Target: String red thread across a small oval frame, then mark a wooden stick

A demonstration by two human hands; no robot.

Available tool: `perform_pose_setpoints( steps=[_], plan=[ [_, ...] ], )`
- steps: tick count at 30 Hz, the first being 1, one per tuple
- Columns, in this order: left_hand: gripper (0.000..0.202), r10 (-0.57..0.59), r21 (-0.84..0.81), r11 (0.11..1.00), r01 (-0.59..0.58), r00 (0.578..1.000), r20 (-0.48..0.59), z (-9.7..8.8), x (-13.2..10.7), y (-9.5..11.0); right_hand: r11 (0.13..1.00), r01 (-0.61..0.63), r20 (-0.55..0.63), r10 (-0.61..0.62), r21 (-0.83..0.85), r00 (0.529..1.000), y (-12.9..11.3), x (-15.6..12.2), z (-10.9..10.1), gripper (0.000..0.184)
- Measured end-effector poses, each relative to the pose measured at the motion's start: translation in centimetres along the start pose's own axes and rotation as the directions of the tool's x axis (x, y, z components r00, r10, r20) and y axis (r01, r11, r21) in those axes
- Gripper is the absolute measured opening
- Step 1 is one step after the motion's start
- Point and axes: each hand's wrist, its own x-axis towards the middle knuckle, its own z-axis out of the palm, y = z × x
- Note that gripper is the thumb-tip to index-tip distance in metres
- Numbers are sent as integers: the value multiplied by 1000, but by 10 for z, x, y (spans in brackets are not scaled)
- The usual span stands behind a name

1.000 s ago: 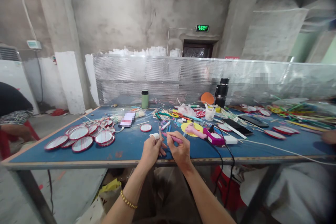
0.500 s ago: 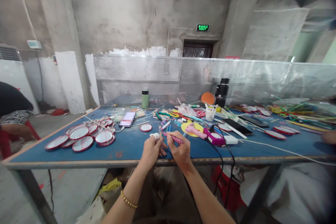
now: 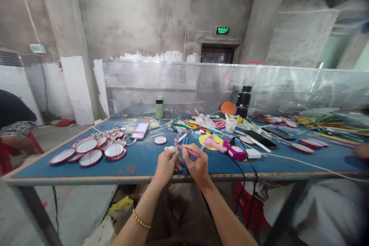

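Observation:
Both my hands meet over the near edge of the blue table (image 3: 138,161). My left hand (image 3: 165,165) is closed round a thin stick (image 3: 175,142) that stands upright, with a small white piece (image 3: 171,148) at its fingertips. My right hand (image 3: 196,165) is closed on a pink pen-like tool (image 3: 188,151) whose tip points left toward the stick. A gold bracelet (image 3: 140,220) is on my left wrist.
Several red-rimmed round mirrors (image 3: 90,150) lie at the left. A pink and purple glue gun (image 3: 227,148) with a black cord lies to the right, among sticks, phones (image 3: 261,137) and more mirrors. A green flask (image 3: 159,108) and a black flask (image 3: 243,101) stand by the perforated metal screen. A person sits far left.

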Motion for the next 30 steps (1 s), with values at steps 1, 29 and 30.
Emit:
perform_pose_setpoints(
  steps=[1,29,30],
  plan=[
    [24,0,1,1000,0,1000,-2,0,0,0,1000,0,4,0,-1,1000,0,0,0,15],
    [24,-7,13,1000,6,1000,6,-1,-1,3,1000,20,-4,-21,-21,1000,-3,1,-1,16],
    [25,-5,15,1000,5,1000,3,-1,-1,3,1000,22,-2,-22,-20,1000,-3,1,-1,16]
  ],
)
